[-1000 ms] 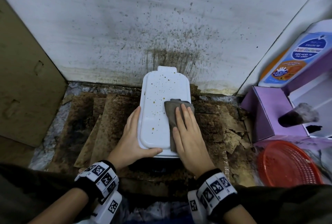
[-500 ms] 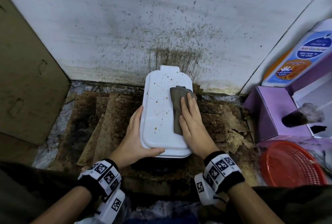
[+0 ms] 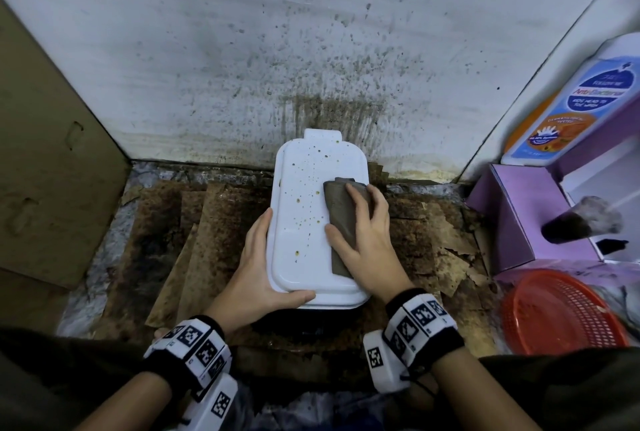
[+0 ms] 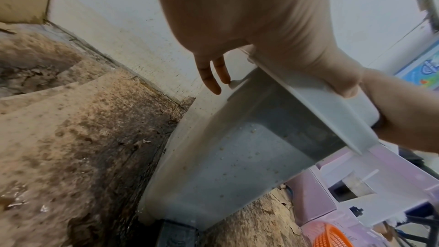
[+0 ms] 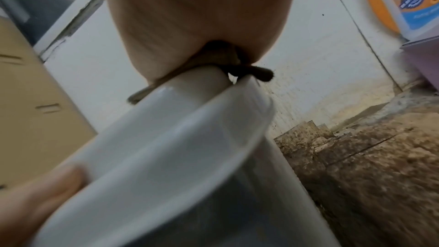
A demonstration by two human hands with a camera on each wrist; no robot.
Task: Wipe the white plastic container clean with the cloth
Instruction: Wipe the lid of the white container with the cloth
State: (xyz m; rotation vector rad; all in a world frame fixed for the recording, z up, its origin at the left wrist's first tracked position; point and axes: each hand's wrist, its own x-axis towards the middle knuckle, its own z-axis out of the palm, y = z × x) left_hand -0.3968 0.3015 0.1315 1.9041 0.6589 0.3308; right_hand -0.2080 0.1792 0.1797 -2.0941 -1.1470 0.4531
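The white plastic container (image 3: 304, 223) stands on stained cardboard against the wall, its lid speckled with brown spots. A folded grey-brown cloth (image 3: 341, 209) lies on the lid's right half. My right hand (image 3: 367, 240) presses flat on it, fingers spread and the outer ones over the right edge. My left hand (image 3: 256, 268) holds the near left corner, fingers along the side and thumb over the near rim. The left wrist view shows the left hand (image 4: 261, 25) on the container (image 4: 225, 157). In the blurred right wrist view, the right hand (image 5: 190, 16) pins the cloth (image 5: 259, 71) on the container (image 5: 166, 147).
A spattered white wall (image 3: 311, 50) rises just behind. Brown cardboard (image 3: 52, 153) leans at the left. At the right are a purple box (image 3: 519, 216), a soap bottle (image 3: 571, 101), a dark brush (image 3: 581, 223) and a red basket (image 3: 561, 313). Stained cardboard sheets (image 3: 207, 223) cover the floor.
My right hand slid the cloth away along the lid's right side, then drew it back a little toward me, with the thumb now spread left. The left hand kept its hold.
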